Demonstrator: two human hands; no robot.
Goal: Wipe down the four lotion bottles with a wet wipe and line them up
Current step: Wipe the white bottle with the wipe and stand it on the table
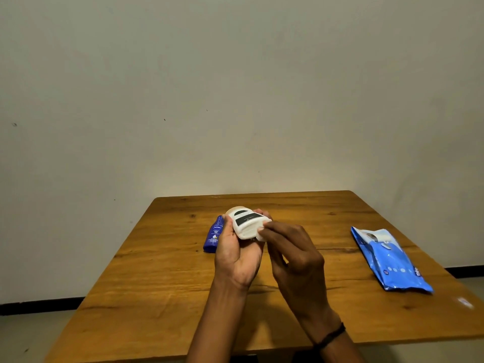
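Observation:
My left hand [235, 255] holds a white lotion bottle [245, 221] with dark label bands above the middle of the table, its fingers curled round it. My right hand [290, 250] pinches a white wet wipe [261, 235] against the bottle's right side. A dark blue Nivea bottle [213, 235] lies on the table just left of my left hand, partly hidden behind it. No other lotion bottles are visible.
A blue wet-wipe pack [390, 260] with its flap lifted lies on the right part of the wooden table [157, 284]. A plain wall stands right behind the table's far edge. A dark band sits on my right wrist.

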